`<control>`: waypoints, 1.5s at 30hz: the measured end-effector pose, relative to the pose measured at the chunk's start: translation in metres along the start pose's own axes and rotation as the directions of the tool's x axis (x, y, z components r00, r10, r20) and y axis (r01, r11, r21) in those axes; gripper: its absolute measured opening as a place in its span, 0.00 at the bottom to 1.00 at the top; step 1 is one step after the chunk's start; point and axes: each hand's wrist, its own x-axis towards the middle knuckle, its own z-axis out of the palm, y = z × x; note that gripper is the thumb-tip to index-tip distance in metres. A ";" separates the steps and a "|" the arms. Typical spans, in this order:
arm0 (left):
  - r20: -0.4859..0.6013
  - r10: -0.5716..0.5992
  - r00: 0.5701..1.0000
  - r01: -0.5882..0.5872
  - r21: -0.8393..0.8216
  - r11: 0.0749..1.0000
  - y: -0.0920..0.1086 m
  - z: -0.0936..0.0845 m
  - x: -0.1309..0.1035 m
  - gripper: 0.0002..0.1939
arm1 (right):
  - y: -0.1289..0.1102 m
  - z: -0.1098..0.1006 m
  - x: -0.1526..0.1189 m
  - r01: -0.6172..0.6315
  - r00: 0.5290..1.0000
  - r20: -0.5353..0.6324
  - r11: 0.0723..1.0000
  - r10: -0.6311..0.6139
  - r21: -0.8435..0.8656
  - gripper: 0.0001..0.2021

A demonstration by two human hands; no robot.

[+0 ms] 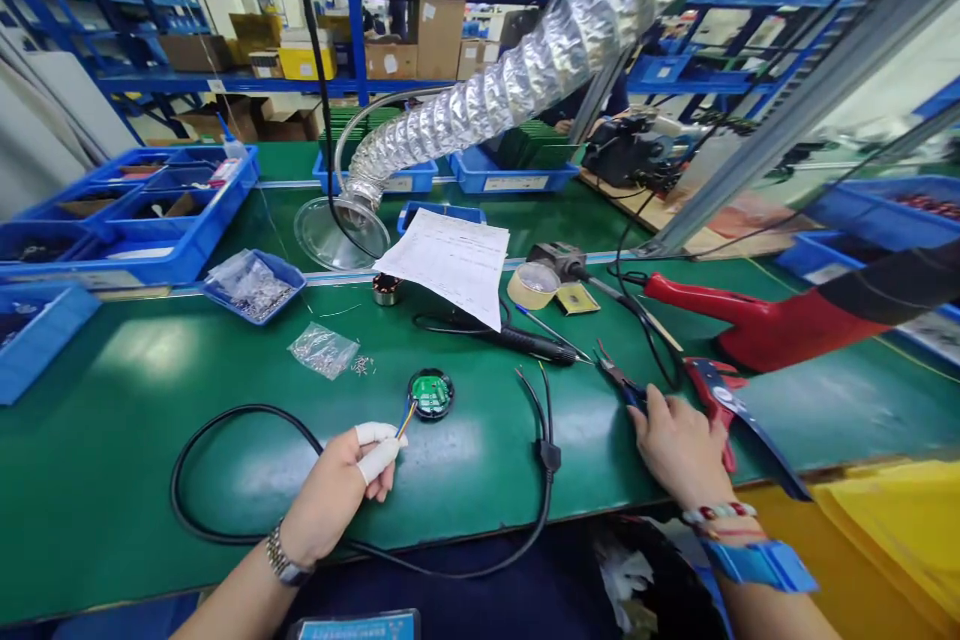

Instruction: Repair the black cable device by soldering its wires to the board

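My left hand (367, 465), with white covers on thumb and forefinger, pinches the thin coloured wires (406, 417) of a round green circuit board in a black ring (431, 393). Its fingers are closed on them. On the right, my right hand (679, 440) is closed around the dark blue handles of pliers (621, 382), whose jaws point up and left. A black cable (550, 457) with a block and two stripped ends lies between my hands and loops round to the left. Right of my right hand lies a red and blue hand tool (724, 398).
A black electric screwdriver (532, 344) and a paper sheet (457, 255) lie ahead. A red heat gun (772, 320) sits at the right. Small parts fill a blue tray (255, 288) and a plastic bag (322, 350) at the left. A silver duct (480, 110) hangs over the bench.
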 end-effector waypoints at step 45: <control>0.069 0.006 0.998 -0.007 0.011 1.000 0.017 -0.005 -0.008 0.12 | -0.158 -0.137 -0.045 0.060 0.540 0.253 0.336 -0.803 0.940 0.25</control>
